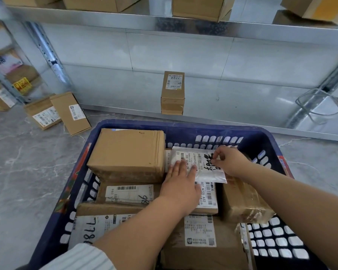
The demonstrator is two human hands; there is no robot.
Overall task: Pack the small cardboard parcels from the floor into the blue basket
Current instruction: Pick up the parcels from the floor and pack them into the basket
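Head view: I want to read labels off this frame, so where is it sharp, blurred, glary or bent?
Head view: sharp at centre, where print on the white packet under both hands reads clearly; soft and smeared at the upper left by the shelf post; diffuse glare on the metal shelf panel; wide-angle bending bows the blue basket rim and the upper shelf edge.

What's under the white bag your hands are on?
The white bag lies on cardboard boxes in the blue basket. One labelled box peeks out below it. What lies directly beneath is covered.
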